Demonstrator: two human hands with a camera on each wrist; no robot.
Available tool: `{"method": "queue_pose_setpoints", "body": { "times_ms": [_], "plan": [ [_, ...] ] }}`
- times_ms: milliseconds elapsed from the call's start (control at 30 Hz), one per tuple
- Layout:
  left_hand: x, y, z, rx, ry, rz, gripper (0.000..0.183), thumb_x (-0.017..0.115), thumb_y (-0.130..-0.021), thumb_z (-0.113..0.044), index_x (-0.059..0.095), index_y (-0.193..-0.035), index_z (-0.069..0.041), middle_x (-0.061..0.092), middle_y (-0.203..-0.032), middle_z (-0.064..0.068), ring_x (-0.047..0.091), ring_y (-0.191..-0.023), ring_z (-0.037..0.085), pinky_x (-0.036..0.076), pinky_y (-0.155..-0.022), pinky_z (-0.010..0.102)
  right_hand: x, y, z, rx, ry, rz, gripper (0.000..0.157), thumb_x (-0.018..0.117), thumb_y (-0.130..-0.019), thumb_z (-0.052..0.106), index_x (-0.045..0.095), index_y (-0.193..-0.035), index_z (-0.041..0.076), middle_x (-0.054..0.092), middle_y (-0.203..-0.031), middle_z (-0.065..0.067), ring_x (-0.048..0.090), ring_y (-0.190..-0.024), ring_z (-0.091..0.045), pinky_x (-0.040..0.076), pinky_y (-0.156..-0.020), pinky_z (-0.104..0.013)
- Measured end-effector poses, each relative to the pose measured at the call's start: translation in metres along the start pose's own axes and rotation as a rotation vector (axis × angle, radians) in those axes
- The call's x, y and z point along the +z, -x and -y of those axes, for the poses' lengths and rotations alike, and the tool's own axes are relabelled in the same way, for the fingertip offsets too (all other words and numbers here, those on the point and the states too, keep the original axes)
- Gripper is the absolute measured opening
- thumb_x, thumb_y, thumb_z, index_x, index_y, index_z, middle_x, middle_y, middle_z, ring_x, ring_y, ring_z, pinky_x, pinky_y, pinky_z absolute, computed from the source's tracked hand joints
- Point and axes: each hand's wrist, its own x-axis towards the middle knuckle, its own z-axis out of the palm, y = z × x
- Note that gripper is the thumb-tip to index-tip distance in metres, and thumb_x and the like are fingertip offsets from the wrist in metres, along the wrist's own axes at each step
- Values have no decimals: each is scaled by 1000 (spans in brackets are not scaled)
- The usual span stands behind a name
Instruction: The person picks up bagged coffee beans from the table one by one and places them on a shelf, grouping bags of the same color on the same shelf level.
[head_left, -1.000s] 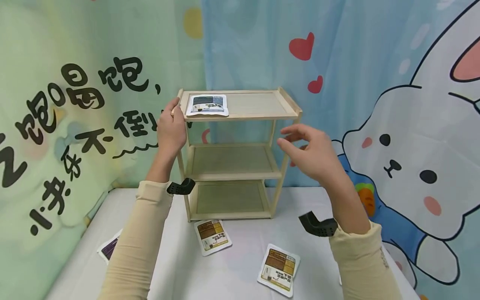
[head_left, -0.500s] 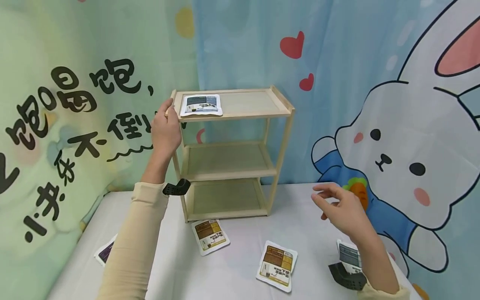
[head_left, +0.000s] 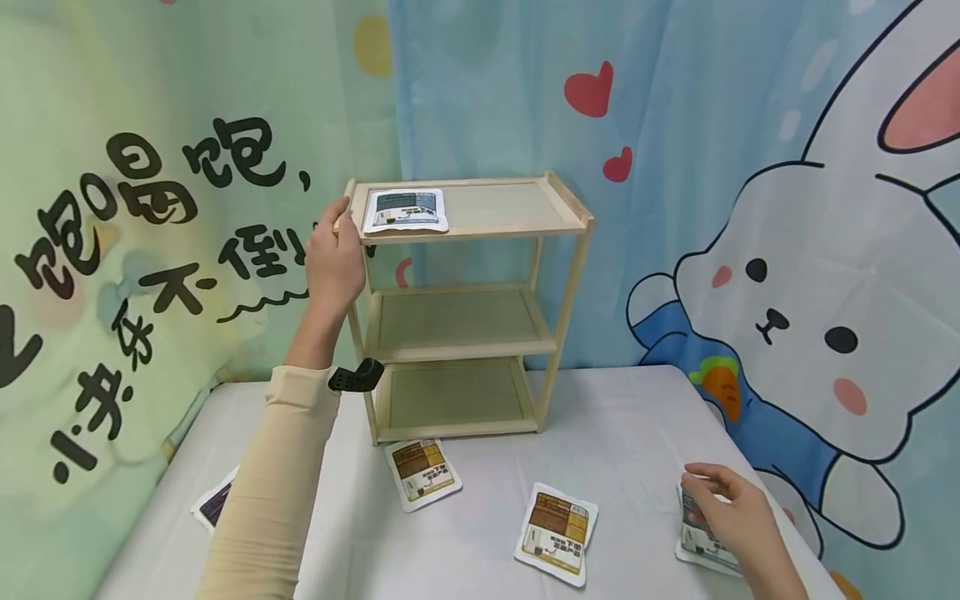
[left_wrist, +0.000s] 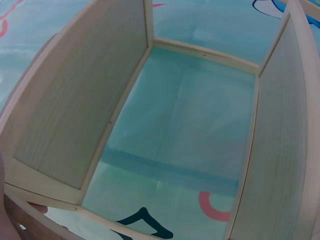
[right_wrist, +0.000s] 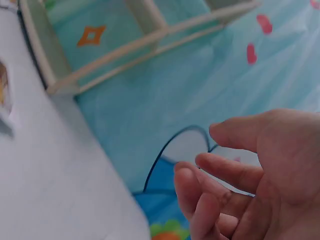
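Observation:
A three-tier wooden shelf rack (head_left: 465,354) stands upright on the white table. My left hand (head_left: 335,262) grips its upper left corner; in the left wrist view a fingertip (left_wrist: 38,207) shows behind the frame. On the top tier, close to that hand, lies a flat white packet with a blue-grey label (head_left: 406,210). At the table's right side my right hand (head_left: 738,521) is over another packet with a grey-green label (head_left: 701,533), partly covering it. The right wrist view shows this hand with fingers loosely bent, thumb apart, and nothing between them.
A brown-and-yellow packet (head_left: 423,473) lies at the rack's front foot. Further forward, a similar packet (head_left: 557,533) overlaps another beneath it. A purple-labelled packet (head_left: 215,502) is partly hidden by the left sleeve. Printed curtains (head_left: 487,100) hang behind the table (head_left: 615,467).
My right hand has moved from beside the rack's upper right down to the packet at the table's right. The left hand keeps its grip on the rack. The view has shifted slightly.

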Motion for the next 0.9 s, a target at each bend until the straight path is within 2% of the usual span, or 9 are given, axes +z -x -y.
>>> {"method": "queue_pose_setpoints", "body": {
  "times_ms": [33, 200, 267, 400, 533, 667, 767, 900],
  "plan": [
    [0, 0, 0, 3, 0, -1, 51, 26, -104, -33, 46, -146, -13, 51, -141, 10, 54, -111, 22, 40, -86, 40, 1, -2, -6, 19, 5, -23, 53, 53, -100, 36, 47, -136, -3, 56, -118, -28, 63, -73, -22, 50, -62, -33],
    [-1, -1, 1, 6, 8, -7, 50, 27, -104, -32, 46, -146, -13, 52, -139, 12, 55, -94, 26, 37, -72, 39, 10, -11, -35, 77, 38, -163, 49, 55, -98, 31, 50, -131, -5, 60, -112, -28, 64, -76, -25, 49, -62, -34],
    [-2, 0, 2, 4, 7, -6, 50, 27, -103, -32, 46, -146, -12, 52, -139, 12, 55, -97, 26, 39, -73, 39, 15, -13, -46, 103, 48, -215, 47, 54, -98, 28, 51, -129, -6, 59, -113, -28, 62, -84, -31, 49, -68, -40],
    [-1, -1, 2, 9, 1, -6, 50, 28, -103, -31, 47, -145, -12, 52, -139, 12, 53, -115, 22, 42, -87, 42, 22, -16, -66, 137, 78, -279, 44, 54, -98, 24, 50, -129, -7, 52, -121, -31, 52, -104, -45, 45, -83, -53],
    [0, -1, 3, 18, 7, -11, 49, 28, -103, -30, 47, -145, -11, 52, -139, 12, 53, -114, 22, 42, -87, 43, 25, -22, -83, 161, 174, -271, 49, 60, -94, 25, 49, -131, -6, 47, -126, -33, 44, -113, -52, 37, -93, -61],
    [0, -1, 3, 16, 12, -13, 50, 28, -103, -31, 47, -145, -12, 52, -140, 12, 54, -104, 24, 41, -79, 40, 27, -25, -94, 203, 304, -195, 64, 65, -89, 35, 43, -134, -4, 38, -123, -38, 37, -114, -59, 31, -94, -68],
    [0, -1, 3, 11, 14, -15, 50, 28, -103, -31, 47, -144, -12, 52, -139, 11, 54, -99, 24, 39, -75, 39, 29, -25, -96, 239, 350, -153, 70, 67, -87, 37, 36, -137, -2, 28, -124, -38, 31, -114, -58, 30, -93, -70],
    [0, -1, 4, 11, 14, -19, 50, 28, -103, -31, 48, -144, -12, 53, -138, 12, 53, -97, 25, 39, -74, 40, 32, -24, -94, 278, 386, -163, 76, 69, -85, 36, 32, -140, -1, 25, -124, -38, 28, -114, -56, 30, -95, -68]
  ]
}}
